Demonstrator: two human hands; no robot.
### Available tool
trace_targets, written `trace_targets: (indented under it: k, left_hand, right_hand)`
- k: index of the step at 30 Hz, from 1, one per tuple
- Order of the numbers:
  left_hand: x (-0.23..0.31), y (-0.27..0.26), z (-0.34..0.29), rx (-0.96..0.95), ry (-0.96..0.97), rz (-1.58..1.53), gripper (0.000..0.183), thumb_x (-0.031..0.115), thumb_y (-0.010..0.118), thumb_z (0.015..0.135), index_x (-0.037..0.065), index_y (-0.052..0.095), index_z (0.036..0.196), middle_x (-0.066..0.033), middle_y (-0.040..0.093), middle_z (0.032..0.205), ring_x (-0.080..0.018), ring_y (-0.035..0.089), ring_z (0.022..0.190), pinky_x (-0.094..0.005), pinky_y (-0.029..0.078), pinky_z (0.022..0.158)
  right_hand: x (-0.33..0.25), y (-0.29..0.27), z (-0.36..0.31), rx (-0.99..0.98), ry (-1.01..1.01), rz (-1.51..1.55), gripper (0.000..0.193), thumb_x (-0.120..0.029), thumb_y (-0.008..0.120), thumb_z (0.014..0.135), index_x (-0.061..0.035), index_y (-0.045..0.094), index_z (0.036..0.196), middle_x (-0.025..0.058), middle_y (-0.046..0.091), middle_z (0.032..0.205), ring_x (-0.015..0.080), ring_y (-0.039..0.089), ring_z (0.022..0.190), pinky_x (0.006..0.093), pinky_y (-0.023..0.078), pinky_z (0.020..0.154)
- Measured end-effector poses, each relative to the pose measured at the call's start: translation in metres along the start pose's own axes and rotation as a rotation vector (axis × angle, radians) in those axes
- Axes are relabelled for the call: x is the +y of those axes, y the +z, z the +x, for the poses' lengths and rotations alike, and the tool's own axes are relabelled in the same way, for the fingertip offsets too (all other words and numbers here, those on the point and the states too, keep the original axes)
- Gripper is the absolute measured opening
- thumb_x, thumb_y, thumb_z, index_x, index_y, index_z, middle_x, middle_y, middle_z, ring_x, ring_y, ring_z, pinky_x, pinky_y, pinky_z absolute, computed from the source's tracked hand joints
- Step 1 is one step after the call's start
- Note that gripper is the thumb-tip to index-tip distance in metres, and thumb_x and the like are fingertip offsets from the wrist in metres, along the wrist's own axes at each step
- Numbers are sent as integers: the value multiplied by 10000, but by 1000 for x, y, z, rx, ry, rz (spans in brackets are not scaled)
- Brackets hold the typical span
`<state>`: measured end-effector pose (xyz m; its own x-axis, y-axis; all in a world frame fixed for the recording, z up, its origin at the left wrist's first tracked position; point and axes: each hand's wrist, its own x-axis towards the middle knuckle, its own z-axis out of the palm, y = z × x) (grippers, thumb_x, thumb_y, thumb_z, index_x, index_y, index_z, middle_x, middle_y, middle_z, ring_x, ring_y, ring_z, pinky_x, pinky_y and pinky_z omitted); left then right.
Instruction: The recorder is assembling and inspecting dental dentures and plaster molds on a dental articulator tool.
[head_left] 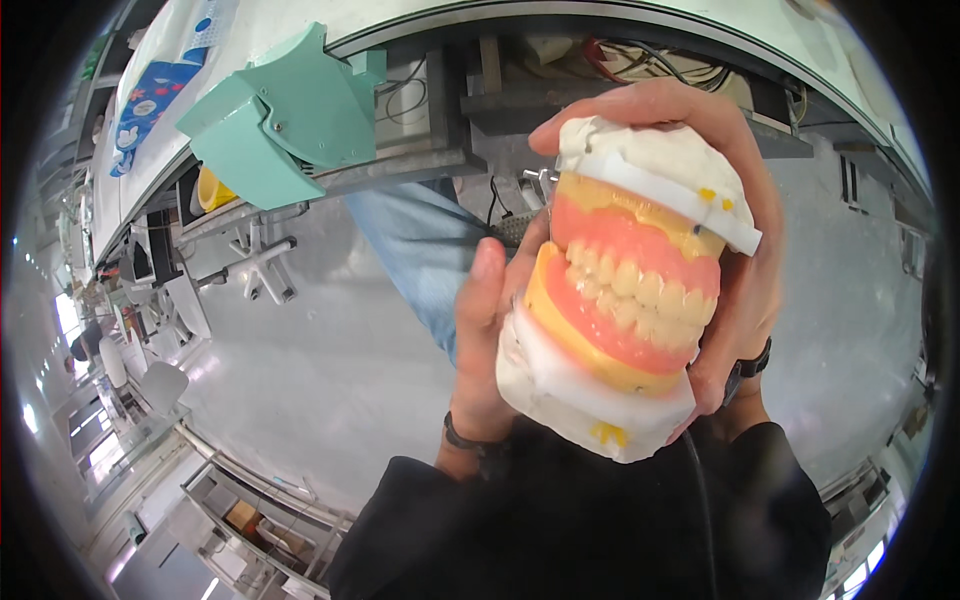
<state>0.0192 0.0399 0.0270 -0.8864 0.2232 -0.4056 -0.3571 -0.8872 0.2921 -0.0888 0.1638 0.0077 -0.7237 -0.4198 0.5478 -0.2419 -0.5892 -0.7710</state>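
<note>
Gripping the denture model (630,300), right hand (735,250) at three o'clock, left hand (490,320) at nine, fingers clasped keeping both casts together.

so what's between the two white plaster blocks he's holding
In the head view, a full set of denture teeth in pink gums on yellow wax sits between the upper plaster block and the lower plaster block, teeth closed together.

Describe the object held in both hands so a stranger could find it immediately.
Below the pale green machine housing, both hands meet mid-picture. Between left hand and right hand sits a denture model: pink gums, ivory teeth, white plaster blocks above and below.
</note>
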Motion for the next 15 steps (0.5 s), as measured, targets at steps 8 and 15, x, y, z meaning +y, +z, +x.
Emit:
trace_targets:
  k: [8, 15]
  left_hand:
    - [8, -12, 14, 16, 1078, 1075, 877, 558, 664, 837, 29, 305, 1438, -218, 421, 1420, -327, 463, 1289, -481, 362, 1080]
    - [2, -29, 25, -13, 1639, 1440, 877, 483, 773, 779, 48, 337, 1404, -231, 465, 1362, -343, 514, 1231, -497, 394, 1052]
  right_hand:
    - [-18, 2, -5, 9, -89, -268, 917, -191, 895, 652, 71, 365, 1354, 260, 571, 1223, 302, 629, 1083, 383, 511, 903]
    - [20, 43, -14, 153, -170, 336, 1330, -658, 890, 403, 132, 360, 1333, 317, 536, 1223, 321, 583, 1128, 347, 474, 961]
